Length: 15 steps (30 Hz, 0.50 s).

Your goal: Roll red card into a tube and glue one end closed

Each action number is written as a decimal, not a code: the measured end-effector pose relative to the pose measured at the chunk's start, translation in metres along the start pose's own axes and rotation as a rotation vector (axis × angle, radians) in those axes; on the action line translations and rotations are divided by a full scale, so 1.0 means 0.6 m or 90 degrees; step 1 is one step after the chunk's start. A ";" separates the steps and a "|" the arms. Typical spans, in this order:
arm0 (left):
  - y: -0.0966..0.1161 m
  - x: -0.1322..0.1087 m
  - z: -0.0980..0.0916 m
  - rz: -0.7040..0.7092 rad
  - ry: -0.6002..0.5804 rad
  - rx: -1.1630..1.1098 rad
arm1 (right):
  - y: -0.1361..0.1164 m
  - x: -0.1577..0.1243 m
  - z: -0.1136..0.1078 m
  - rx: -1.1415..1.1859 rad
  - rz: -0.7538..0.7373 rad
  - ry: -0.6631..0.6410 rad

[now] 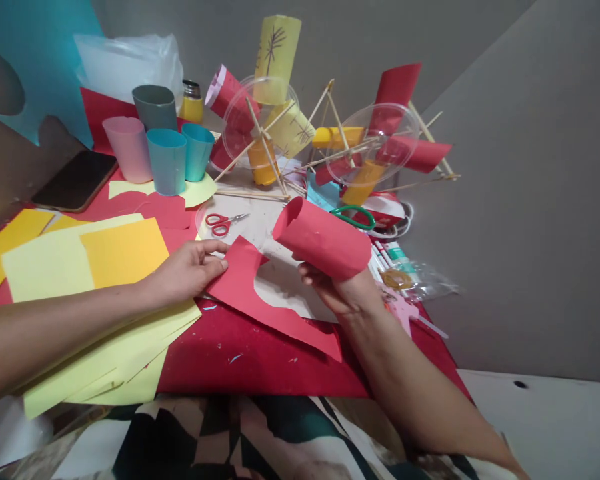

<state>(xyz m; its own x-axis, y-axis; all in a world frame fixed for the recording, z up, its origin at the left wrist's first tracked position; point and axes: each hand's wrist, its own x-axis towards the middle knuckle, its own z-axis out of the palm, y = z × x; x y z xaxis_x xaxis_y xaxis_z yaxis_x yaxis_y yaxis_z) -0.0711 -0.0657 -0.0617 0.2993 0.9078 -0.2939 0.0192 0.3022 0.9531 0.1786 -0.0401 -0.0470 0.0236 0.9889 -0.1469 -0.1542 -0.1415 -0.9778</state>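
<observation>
Held up in my right hand is a red paper cup, tipped on its side with its mouth toward the upper left. My left hand pinches the left corner of a red paper offcut, which has a curved piece cut out of it. The offcut lies across a pale board near the table's front edge. Small red-handled scissors rest on the board just beyond my left fingers. The fingertips of my right hand are partly hidden behind the cup.
Paper cups and a phone stand or lie at the back left. Yellow paper sheets cover the left front. Two stick-and-disc wheels with paper cups stand at the back. Green-handled scissors and markers lie right.
</observation>
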 end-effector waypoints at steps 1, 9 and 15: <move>0.001 -0.001 0.000 -0.001 -0.003 0.001 | 0.000 0.000 0.000 0.001 0.003 -0.003; 0.006 -0.004 0.001 -0.006 0.006 0.029 | -0.007 -0.007 -0.001 -0.023 0.019 -0.046; 0.007 -0.003 0.002 -0.010 0.024 0.002 | 0.003 -0.005 -0.010 -0.044 -0.019 -0.028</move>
<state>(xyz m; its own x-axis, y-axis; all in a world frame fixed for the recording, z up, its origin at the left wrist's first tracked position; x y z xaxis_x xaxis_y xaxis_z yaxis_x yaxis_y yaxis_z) -0.0706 -0.0662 -0.0573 0.2621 0.9135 -0.3112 0.0270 0.3154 0.9486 0.1843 -0.0436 -0.0493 -0.0164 0.9936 -0.1121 -0.0860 -0.1131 -0.9899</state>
